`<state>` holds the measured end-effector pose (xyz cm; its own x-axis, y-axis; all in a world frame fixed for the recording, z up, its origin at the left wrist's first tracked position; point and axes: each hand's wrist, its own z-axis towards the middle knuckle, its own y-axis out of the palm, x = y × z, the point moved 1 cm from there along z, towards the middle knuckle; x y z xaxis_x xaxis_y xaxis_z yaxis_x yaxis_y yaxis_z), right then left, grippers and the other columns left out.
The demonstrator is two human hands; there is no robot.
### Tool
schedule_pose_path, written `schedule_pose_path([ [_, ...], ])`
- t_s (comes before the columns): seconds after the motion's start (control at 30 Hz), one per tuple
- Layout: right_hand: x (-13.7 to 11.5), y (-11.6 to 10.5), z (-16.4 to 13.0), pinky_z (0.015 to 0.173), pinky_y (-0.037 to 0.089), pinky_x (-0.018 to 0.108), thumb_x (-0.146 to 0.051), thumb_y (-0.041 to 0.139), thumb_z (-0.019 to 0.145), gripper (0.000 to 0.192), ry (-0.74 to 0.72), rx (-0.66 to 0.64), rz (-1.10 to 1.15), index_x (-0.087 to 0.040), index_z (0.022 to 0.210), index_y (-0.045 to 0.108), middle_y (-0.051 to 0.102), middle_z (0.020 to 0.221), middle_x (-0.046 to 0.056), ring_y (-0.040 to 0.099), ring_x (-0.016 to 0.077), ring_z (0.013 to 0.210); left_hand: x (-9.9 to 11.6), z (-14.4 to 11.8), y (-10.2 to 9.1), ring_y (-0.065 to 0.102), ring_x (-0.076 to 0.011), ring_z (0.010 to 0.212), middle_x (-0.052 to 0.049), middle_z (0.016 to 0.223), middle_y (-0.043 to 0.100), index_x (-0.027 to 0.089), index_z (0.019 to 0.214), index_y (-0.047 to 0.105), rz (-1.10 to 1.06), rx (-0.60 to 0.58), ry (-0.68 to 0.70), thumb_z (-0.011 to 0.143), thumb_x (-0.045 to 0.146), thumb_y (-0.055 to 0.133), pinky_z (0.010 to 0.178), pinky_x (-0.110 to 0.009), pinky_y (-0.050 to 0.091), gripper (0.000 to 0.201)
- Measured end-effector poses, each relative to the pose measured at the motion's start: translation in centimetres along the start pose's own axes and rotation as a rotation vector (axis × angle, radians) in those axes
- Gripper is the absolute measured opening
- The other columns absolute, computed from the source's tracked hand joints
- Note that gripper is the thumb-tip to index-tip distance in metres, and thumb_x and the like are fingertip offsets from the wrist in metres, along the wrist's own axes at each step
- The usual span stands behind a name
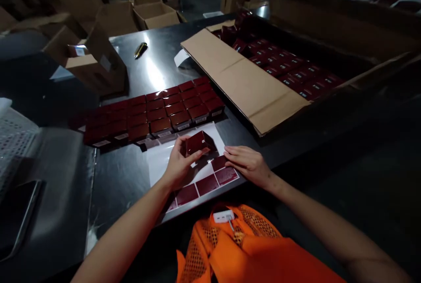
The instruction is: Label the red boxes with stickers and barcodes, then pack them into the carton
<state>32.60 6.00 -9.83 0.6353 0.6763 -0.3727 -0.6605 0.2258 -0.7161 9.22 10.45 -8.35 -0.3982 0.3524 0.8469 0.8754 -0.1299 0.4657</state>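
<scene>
My left hand (179,164) grips a small dark red box (199,141), tilted, just above a white sticker sheet (161,160) that lies on the dark metal table (131,173). Several dark red stickers (207,184) remain on the sheet's near part. My right hand (247,162) rests flat on the sheet's right edge, fingers together, touching the stickers and holding nothing. Behind the sheet, rows of the same dark red boxes (154,114) stand packed together on the table.
A large open carton (250,81) at the right holds many more dark red boxes (289,70). Open cardboard boxes (95,66) stand at the back left. A pen-like tool (140,49) lies on the table. A white mesh basket (15,138) and a phone (16,217) are at far left.
</scene>
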Motion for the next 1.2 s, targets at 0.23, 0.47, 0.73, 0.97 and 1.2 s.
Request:
schedule_pose_path([
  [0.23,-0.6,-0.5,0.3,0.090,0.060,0.038,-0.024,0.068,0.091,0.023,0.177,-0.032,0.105,-0.019,0.112,0.073,0.077,0.108,0.009,0.072,0.0217,0.100,0.3,-0.2,0.4,0.071,-0.0186,0.089,0.002,0.106,0.067,0.029,0.106,0.047,-0.018,-0.014,-0.041,0.064,0.020,0.087,0.072,-0.034,0.062,0.059],
  [0.47,1.0,-0.5,1.8,0.081,0.060,0.034,-0.034,0.068,0.090,0.021,0.214,-0.110,0.153,-0.020,0.105,0.076,0.075,0.097,0.007,0.070,0.0194,0.088,0.4,-0.1,0.5,0.071,-0.0191,0.088,0.001,0.102,0.067,0.029,0.106,0.046,-0.012,-0.038,-0.049,0.065,0.021,0.088,0.072,-0.035,0.062,0.059],
  [0.73,0.9,-0.3,1.1,0.083,0.061,0.035,-0.029,0.063,0.094,0.022,0.078,-0.065,0.044,-0.019,0.109,0.074,0.078,0.103,0.007,0.071,0.0187,0.091,0.4,0.0,0.3,0.072,-0.0185,0.089,0.002,0.103,0.069,0.029,0.105,0.047,0.015,-0.025,-0.007,0.066,0.018,0.087,0.071,-0.033,0.063,0.056],
  [0.97,0.5,-0.2,0.8,0.083,0.061,0.034,-0.028,0.065,0.093,0.019,0.045,-0.016,-0.013,-0.019,0.107,0.075,0.078,0.103,0.008,0.075,0.0192,0.090,0.3,0.0,0.4,0.073,-0.0190,0.087,0.001,0.102,0.070,0.028,0.104,0.048,0.011,-0.018,-0.014,0.064,0.019,0.088,0.070,-0.033,0.063,0.058],
  [1.2,0.4,-0.1,0.5,0.085,0.061,0.033,-0.027,0.067,0.092,0.017,0.053,-0.013,-0.039,-0.022,0.104,0.077,0.078,0.104,0.006,0.075,0.0188,0.092,0.3,0.1,0.3,0.074,-0.0187,0.086,0.000,0.101,0.070,0.027,0.106,0.047,0.027,-0.021,-0.004,0.064,0.020,0.089,0.070,-0.030,0.063,0.059],
])
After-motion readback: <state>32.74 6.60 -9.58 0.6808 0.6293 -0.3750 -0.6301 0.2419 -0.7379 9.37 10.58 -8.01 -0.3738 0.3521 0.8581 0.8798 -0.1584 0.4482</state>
